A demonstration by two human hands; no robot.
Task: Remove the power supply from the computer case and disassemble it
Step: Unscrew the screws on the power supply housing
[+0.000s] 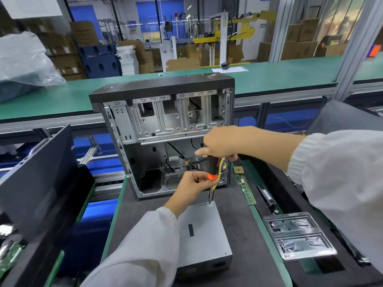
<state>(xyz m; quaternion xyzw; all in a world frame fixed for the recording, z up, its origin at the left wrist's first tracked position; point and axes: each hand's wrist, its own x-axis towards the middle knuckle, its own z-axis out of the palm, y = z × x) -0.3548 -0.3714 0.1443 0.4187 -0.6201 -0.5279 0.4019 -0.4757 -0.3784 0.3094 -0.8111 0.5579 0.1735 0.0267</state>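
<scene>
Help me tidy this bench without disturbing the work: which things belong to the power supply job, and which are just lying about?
In the job:
power supply
its cable bundle
screwdriver, gripped by right hand, steadied by left hand
computer case

Lying about:
memory stick
processor chip
clear plastic tray
side panel

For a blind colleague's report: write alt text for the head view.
Two hands hold a black and orange screwdriver upright over the far corner of a grey power supply lying on a dark mat, right hand on the handle, left hand pinching its lower end. An open computer case stands behind.
</scene>
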